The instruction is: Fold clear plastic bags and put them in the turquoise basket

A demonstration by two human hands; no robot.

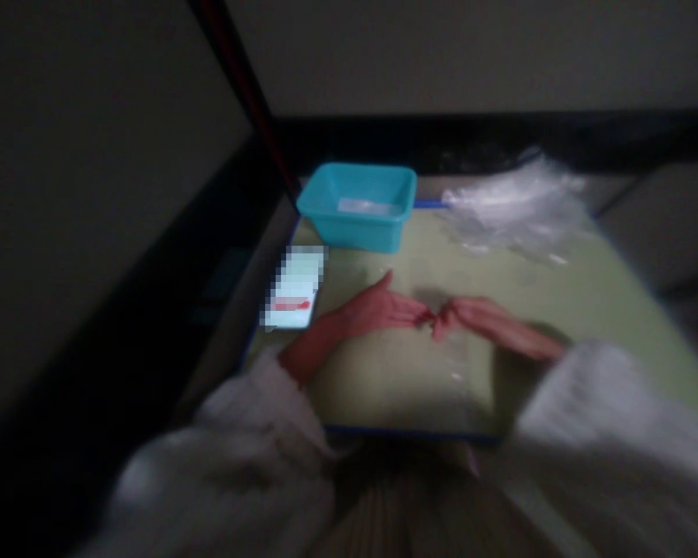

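At centre-left, a bright phone (295,288) is seen, its screen pixelated and unreadable. Above it, a glossy turquoise rectangular tub (357,208) is set, a pale piece lying inside. At centre, the left hand (387,308) is held flat, fingers extended; beside its fingertips, the right hand (457,311) is curled; whether anything is gripped cannot be told. At upper right, crinkled clear plastic (517,205) is heaped.
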